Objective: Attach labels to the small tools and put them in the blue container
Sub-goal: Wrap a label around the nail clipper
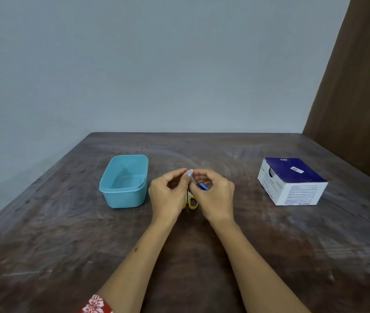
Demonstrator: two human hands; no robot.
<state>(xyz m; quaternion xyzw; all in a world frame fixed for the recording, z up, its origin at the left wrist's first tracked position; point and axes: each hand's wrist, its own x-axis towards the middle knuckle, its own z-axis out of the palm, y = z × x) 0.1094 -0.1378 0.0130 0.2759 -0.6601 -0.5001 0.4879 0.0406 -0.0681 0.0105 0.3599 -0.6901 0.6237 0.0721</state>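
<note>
We have a small blue tool [202, 186] pinched up off the table between both hands, its thin shaft slanting down to the right and its pale upper end at our fingertips [190, 172]. Whether that pale bit is the label or part of the tool, we cannot tell; it is too small and partly hidden. Our left hand [168, 195] is curled with thumb and forefinger closed at the tool's top end; our right hand [213, 195] is likewise curled, its fingers closed on the shaft just below. Neither hand is wide open.

Below our hands a pair of yellow-handled scissors [192, 202] lies on the table, only the loops showing between our wrists. The blue container [124, 188] stands open just to the left of our left hand, and as far as we can see nothing lies in it. A blue and white cardboard box [292, 181] sits well apart to the right. The dark wooden table [66, 245] bears all of it.

We judge that we are at the labelling step for the first tool. Next we would need to press the label fully round the shaft, then carry the tool left and drop it into the container, letting go with one hand first.
</note>
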